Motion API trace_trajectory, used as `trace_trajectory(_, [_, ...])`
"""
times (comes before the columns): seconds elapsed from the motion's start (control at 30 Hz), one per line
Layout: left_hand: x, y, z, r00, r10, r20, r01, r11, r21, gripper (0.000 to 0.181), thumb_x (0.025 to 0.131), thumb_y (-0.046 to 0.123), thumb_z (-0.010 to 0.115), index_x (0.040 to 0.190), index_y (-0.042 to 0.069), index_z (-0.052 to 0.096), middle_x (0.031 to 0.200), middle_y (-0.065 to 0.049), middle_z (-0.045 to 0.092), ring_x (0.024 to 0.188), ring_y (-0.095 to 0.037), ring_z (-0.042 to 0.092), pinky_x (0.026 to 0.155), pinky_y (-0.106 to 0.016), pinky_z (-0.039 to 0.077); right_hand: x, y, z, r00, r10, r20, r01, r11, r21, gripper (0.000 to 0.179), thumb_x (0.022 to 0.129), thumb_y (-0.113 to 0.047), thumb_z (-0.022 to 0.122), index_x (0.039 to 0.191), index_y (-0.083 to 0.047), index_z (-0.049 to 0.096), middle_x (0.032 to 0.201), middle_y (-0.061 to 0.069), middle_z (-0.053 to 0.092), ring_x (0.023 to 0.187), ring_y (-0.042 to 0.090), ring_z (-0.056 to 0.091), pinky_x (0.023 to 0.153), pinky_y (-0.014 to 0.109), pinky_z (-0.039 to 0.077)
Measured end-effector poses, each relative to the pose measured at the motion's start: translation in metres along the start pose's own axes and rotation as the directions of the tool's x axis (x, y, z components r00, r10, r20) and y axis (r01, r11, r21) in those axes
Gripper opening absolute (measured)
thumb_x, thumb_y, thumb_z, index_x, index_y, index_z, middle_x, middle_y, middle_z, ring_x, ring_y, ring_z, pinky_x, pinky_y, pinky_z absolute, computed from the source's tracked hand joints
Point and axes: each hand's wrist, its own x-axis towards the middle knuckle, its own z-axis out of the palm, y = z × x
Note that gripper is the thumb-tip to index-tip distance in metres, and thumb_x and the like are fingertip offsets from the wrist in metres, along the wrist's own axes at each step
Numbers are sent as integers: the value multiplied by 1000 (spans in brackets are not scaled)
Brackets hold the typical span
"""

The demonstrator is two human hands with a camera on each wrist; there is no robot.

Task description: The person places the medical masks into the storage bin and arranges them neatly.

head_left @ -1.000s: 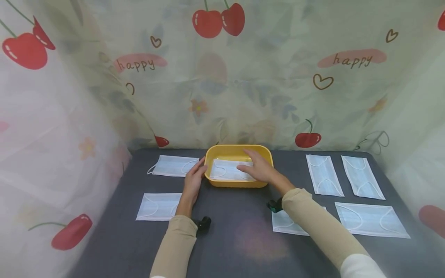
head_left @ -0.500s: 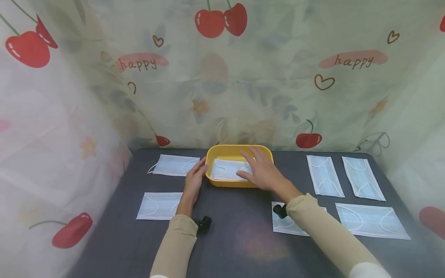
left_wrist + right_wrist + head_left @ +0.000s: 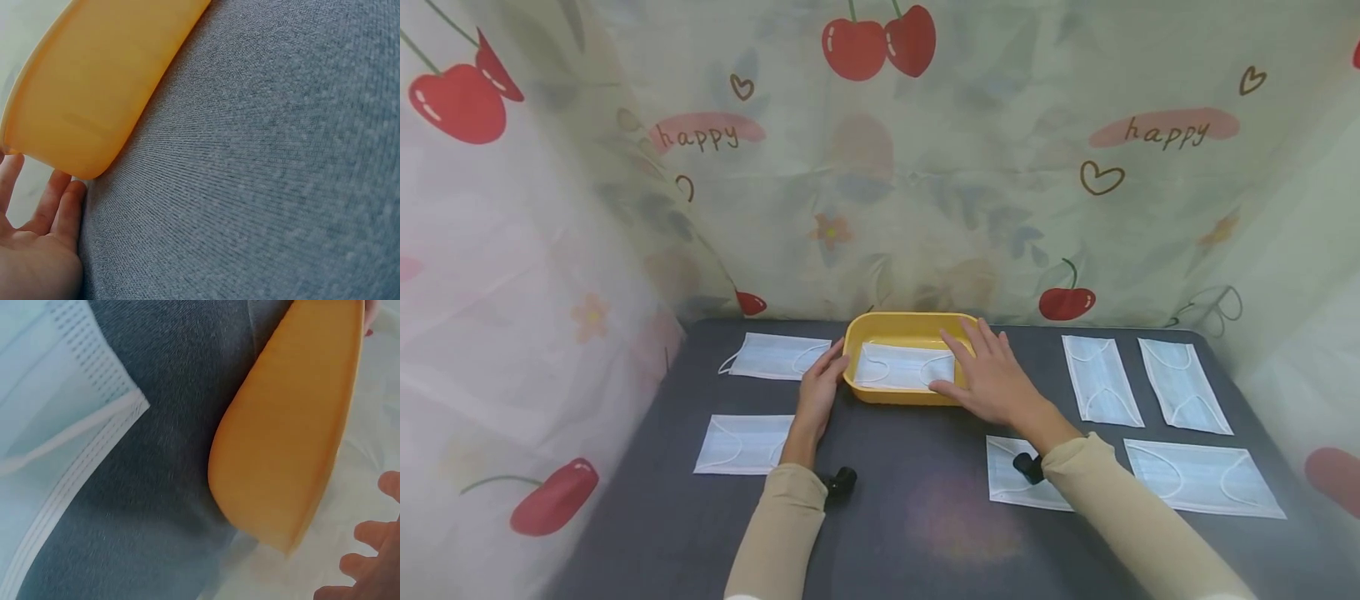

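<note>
A yellow plastic bin (image 3: 910,397) stands near the far edge of the table with a pale blue face mask (image 3: 902,367) lying flat inside it. My left hand (image 3: 815,402) touches the bin's left end with fingers extended, as the left wrist view also shows along the yellow wall (image 3: 94,94). Over the bin's right end, my right hand (image 3: 996,383) is spread and holds nothing. In the right wrist view its fingers (image 3: 372,534) appear apart from the bin's wall (image 3: 281,431). Below my right wrist lies another face mask (image 3: 1018,487), partly hidden by the forearm.
On the left lie two face masks, a far one (image 3: 775,354) and a nearer one (image 3: 737,446). To the right are two upright-lying masks (image 3: 1101,383) and a wider mask (image 3: 1210,479). A printed curtain (image 3: 925,208) surrounds the dark table (image 3: 895,533).
My right hand has drawn back rightward from above the mask in the bin, its fingers spreading. The left hand stays at the bin's left end.
</note>
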Motion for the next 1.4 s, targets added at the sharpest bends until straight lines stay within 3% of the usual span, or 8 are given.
trace_trajectory(0.57, [1, 2, 1, 1000, -3, -9, 3, 1000, 2, 43, 97, 45, 64, 140, 43, 60, 137, 1, 64, 137, -19, 54, 126, -45, 31, -34, 30, -13, 993, 120, 15, -120, 993, 7, 92, 92, -71, 53, 164, -22, 23, 171, 20, 13, 157, 48, 9, 122, 73, 12])
trace_trajectory(0.9, [-1, 2, 2, 1000, 4, -12, -3, 1000, 7, 44, 98, 45, 63, 141, 42, 59, 144, 1, 60, 140, -20, 51, 126, -47, 31, -56, 53, -15, 990, 141, 13, -140, 990, -12, 93, 92, -73, 53, 163, -19, 25, 170, 24, 14, 155, 52, 11, 119, 76, 14])
trace_trajectory(1.4, [-2, 1, 1, 1000, 16, -12, -16, 1000, -2, 44, 98, 45, 63, 141, 40, 59, 149, 0, 58, 142, -21, 50, 126, -46, 31, -84, 86, -26, 975, 215, 55, -219, 973, 77, 102, 90, -72, 58, 164, -14, 19, 168, 28, 13, 153, 55, 11, 116, 80, 11])
